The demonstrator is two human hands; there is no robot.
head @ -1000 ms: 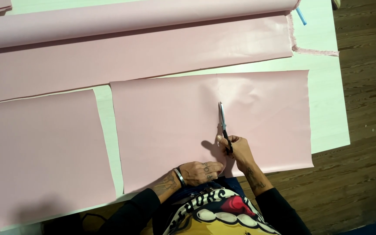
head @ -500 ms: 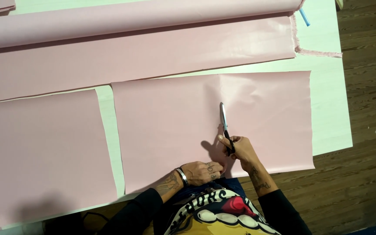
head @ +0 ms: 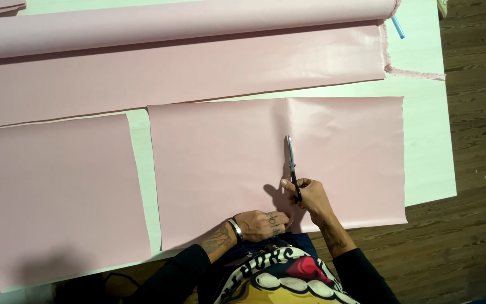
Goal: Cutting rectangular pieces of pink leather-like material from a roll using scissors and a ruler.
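Cutting up the middle of the pink sheet [head: 220, 169], the right hand [head: 310, 197] holds the scissors [head: 292, 166] with the blades pointing away from the body, along a faint fold line that runs to the sheet's far edge. Compared with a second ago, the blade tips sit only a little further up that line, and the hand has kept its place near the sheet's near edge; the change is small, so the cut seems to be in its early part, with most of the line ahead still whole. The right grip is clamped around the scissor handles; whether the blades are apart or together is hard to tell at this size.

The left hand [head: 262, 224] lies flat with fingers curled, pressing the sheet down just left of the cut line, close to the right hand. It has barely shifted, which suggests it is steadying the sheet; its grip is on nothing.

The sheet lies flat on the pale worktop [head: 428, 163]. A second pink piece [head: 52, 197] lies to its left, apart by a narrow strip of worktop. Beyond them a long pink roll [head: 187, 25] lies across the far side, partly unrolled, with a small blue pen [head: 397, 27] near its right end.
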